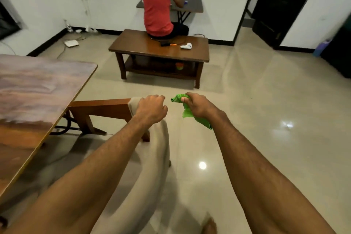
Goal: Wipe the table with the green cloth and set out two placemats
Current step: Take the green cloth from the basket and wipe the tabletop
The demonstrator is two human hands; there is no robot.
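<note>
Two full hands: my right hand [195, 104] squeezes the green cloth [187, 115], my left hand [152, 109] grips a beige sheet [161, 144]. The table [38, 91] lies left, nearer that hand.

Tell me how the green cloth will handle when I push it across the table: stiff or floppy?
Probably floppy: the green cloth bunches out of the right hand and its tail droops below the grip. Likely light, since one hand carries it. It may crumple when pushed across the table, so press it flat.
</note>
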